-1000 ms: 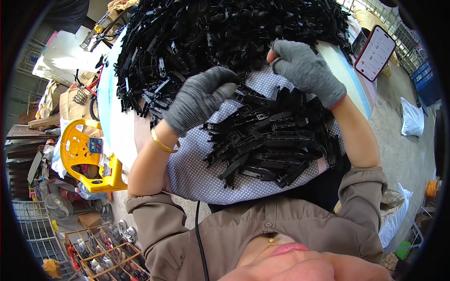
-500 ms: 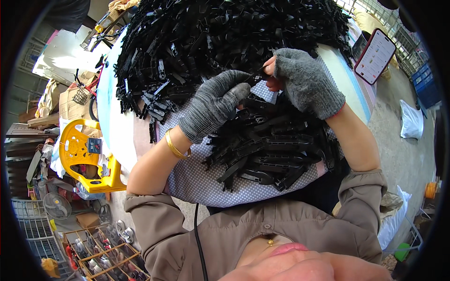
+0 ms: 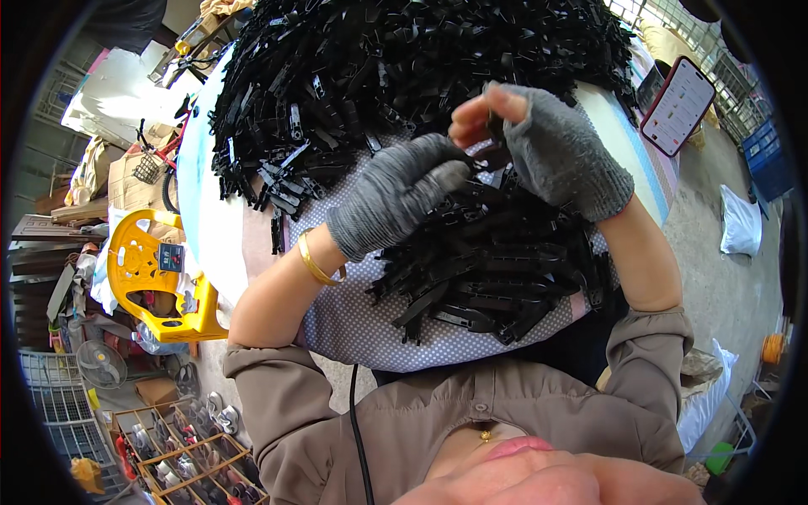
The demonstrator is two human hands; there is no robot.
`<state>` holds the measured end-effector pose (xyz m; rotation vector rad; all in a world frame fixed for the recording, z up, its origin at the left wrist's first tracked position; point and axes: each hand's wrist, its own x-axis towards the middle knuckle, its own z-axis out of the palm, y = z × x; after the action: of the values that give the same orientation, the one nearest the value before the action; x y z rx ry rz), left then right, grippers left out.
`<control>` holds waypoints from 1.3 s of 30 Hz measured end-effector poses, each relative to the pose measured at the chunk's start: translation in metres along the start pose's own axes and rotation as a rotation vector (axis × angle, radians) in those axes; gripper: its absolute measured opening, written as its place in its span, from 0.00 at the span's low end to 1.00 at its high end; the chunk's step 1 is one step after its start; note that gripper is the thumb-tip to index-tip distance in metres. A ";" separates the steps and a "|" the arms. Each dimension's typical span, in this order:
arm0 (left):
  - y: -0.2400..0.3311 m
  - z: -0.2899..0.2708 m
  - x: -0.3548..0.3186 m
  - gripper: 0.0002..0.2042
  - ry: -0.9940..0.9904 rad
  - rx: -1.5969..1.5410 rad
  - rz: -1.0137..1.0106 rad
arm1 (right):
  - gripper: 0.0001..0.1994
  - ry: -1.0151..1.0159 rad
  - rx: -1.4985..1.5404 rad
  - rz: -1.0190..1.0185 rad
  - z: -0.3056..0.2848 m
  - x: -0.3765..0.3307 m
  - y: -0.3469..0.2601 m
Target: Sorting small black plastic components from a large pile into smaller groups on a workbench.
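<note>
My left hand, in a grey knit fingerless glove, is closed in a pinch on one end of a slim black plastic piece. Opposite it, my right hand, gloved the same way, has its bare fingers curled loosely around the other end of that piece; the fingers partly hide it. Below both hands, a smaller heap of long black plastic pieces lies on a dotted cloth at the table's near edge. A much larger pile of similar black pieces covers the far side.
A phone stands upright at the table's right. On the left are a yellow plastic chair with a small dark device on it, a fan and a shoe rack. A black cable hangs down my front.
Both hands have shifted slightly right. My right fingers have loosened from a tight pinch and now reach further left, with the black piece lower between the hands.
</note>
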<state>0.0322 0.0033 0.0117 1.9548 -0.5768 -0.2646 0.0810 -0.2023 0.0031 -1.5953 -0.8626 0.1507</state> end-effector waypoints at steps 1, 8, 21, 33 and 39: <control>-0.003 0.005 -0.002 0.14 0.009 0.002 -0.009 | 0.12 0.017 0.166 0.115 0.007 0.003 -0.012; -0.002 0.035 -0.007 0.16 0.144 0.137 0.157 | 0.34 0.020 0.001 0.021 0.038 0.001 -0.016; 0.009 -0.015 -0.013 0.10 0.144 0.605 0.258 | 0.11 -0.181 -0.753 -0.072 0.012 0.018 0.033; -0.039 -0.041 0.006 0.12 0.111 1.529 -0.138 | 0.13 -0.154 -1.311 -0.030 0.017 0.021 0.031; -0.043 -0.035 0.000 0.09 0.160 1.313 0.163 | 0.12 -0.204 -1.137 0.024 -0.006 0.013 0.036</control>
<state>0.0592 0.0462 -0.0107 3.0943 -0.9145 0.5219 0.1097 -0.1978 -0.0232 -2.6746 -1.1783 -0.2144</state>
